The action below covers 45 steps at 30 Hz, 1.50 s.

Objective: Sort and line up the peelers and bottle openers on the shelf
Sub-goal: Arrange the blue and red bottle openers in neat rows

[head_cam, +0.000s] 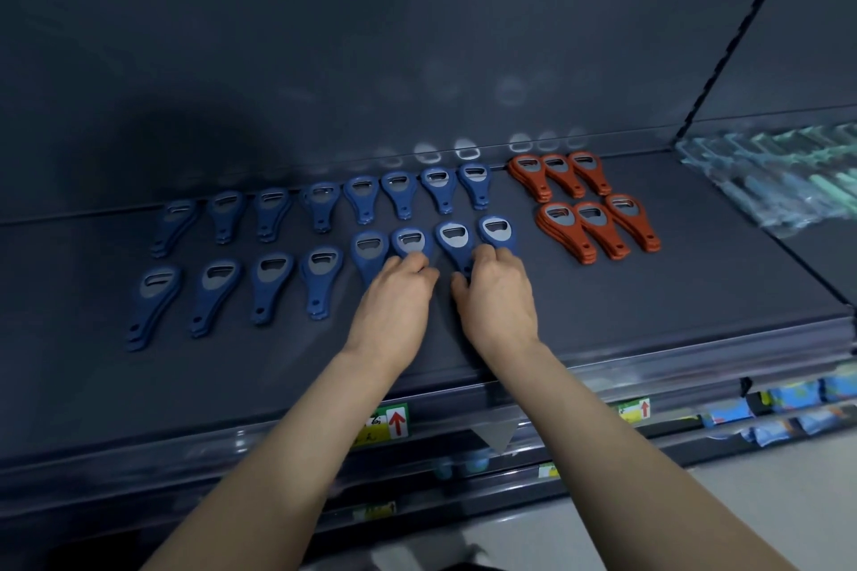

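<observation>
My left fingers [412, 263] curl around one blue bottle opener [410, 240]; my right fingers [483, 253] pinch the neighbouring opener [453, 237].

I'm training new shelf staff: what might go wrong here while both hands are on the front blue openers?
1. The left hand and right hand hold neighbouring front-right blue stacks lying close together; a nudge may skew or topple one.
2. These sit farther back than the front-left blue stacks, so the line may end up stepped.
</observation>
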Tool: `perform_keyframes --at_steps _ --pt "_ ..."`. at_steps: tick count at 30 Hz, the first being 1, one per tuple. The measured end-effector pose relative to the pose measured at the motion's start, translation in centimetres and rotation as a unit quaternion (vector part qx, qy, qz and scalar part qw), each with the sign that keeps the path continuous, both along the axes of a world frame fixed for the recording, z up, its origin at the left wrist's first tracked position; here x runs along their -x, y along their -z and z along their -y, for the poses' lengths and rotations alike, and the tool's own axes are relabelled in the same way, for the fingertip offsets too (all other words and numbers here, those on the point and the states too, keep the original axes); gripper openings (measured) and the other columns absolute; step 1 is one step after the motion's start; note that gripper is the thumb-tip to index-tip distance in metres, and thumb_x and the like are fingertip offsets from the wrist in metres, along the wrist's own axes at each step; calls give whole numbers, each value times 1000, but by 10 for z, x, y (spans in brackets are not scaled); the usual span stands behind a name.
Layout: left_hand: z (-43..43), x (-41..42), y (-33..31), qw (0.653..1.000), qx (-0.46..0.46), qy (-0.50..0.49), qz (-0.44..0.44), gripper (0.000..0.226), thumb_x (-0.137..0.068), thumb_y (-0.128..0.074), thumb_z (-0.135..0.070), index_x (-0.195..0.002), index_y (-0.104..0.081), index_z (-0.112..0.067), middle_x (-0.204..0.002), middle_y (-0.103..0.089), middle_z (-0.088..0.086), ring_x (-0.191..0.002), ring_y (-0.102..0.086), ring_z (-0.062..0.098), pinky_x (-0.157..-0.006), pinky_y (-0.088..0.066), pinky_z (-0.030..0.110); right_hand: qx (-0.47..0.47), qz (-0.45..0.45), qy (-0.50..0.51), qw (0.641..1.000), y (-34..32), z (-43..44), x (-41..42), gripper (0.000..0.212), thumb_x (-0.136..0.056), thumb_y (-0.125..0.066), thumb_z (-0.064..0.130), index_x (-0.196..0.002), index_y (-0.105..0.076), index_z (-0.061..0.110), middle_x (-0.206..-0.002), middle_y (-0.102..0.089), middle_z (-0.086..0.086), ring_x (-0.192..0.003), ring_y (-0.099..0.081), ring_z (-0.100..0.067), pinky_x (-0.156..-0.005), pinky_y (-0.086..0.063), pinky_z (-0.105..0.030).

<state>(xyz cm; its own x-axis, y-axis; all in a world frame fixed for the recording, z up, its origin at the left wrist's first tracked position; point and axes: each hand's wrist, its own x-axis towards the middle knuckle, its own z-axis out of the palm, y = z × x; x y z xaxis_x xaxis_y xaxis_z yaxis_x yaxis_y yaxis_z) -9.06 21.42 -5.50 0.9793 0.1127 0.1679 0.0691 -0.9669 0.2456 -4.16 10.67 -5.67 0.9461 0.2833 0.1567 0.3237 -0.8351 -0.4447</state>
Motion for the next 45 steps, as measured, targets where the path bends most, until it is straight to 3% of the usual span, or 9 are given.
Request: perform_keyframes --at_steps 13,15,19,24,27,33,37,42,45 --pt "1 4 -1 999 29 1 35 26 -95 -48 -9 -118 -59 -4 -116 -53 6 -104 -47 23 -84 -46 40 -6 24 10 1000 -3 1 4 30 -92 -54 22 -114 -52 2 -115 -53 -17 -110 -45 -30 -88 -37 -33" --pt "-6 15 -6 997 23 -33 71 24 -93 -51 -7 -114 -61 -3 -110 -56 9 -101 -50 27 -80 -47 42 -32 49 -8 998 -10 -6 8 31 -91 -55 20 -116 -54 0 -115 -53 -17 -111 -45 -31 -90 -38 -35" --pt "-32 43 -13 979 16 -159 125 19 -84 -64 -6 -100 -64 4 -100 -56 20 -92 -52 37 -74 -48 45 -50 44 -87 994 -21 -41 20 29 -92 -54 21 -114 -56 1 -111 -56 -15 -105 -50 -31 -80 -39 -32" --pt "-46 66 -9 968 67 -241 34 48 -86 -65 -21 -129 -50 -7 -121 -47 18 -111 -44 34 -89 -39 36 10 1 -107 994 -13 -71 35 35 -92 -56 31 -110 -51 2 -113 -54 -17 -108 -48 -32 -79 -43 -36" --pt "-47 67 -7 966 124 -225 35 47 -88 -61 -13 -134 -48 -12 -121 -48 15 -114 -45 31 -89 -39 33 34 2 -98 995 -8 -74 37 30 -93 -53 25 -112 -49 3 -115 -53 -16 -110 -46 -30 -81 -41 -33" --pt "-47 61 -6 966 157 -189 73 31 -88 -50 6 -115 -64 -3 -107 -56 14 -99 -55 28 -81 -43 31 32 20 -82 996 -2 -75 39 17 -95 -45 14 -107 -50 4 -111 -54 -15 -106 -46 -28 -74 -33 -27" --pt "-47 56 -2 968 154 -179 90 26 -87 -48 8 -105 -67 3 -104 -57 16 -96 -56 29 -84 -47 40 22 22 -73 997 2 -77 40 14 -94 -44 11 -105 -50 4 -110 -54 -14 -105 -46 -27 -77 -34 -27" --pt "-49 54 -1 968 151 -185 82 23 -87 -50 7 -103 -68 3 -102 -60 16 -97 -55 28 -83 -45 37 20 25 -63 997 3 -79 40 12 -94 -44 10 -104 -50 5 -108 -55 -14 -103 -47 -27 -75 -30 -24" --pt "-49 54 -1 970 139 -183 79 28 -89 -50 4 -112 -64 -1 -106 -57 14 -100 -53 28 -85 -45 37 24 22 -62 998 3 -78 41 16 -95 -45 13 -106 -50 4 -110 -54 -14 -104 -46 -27 -77 -32 -25"
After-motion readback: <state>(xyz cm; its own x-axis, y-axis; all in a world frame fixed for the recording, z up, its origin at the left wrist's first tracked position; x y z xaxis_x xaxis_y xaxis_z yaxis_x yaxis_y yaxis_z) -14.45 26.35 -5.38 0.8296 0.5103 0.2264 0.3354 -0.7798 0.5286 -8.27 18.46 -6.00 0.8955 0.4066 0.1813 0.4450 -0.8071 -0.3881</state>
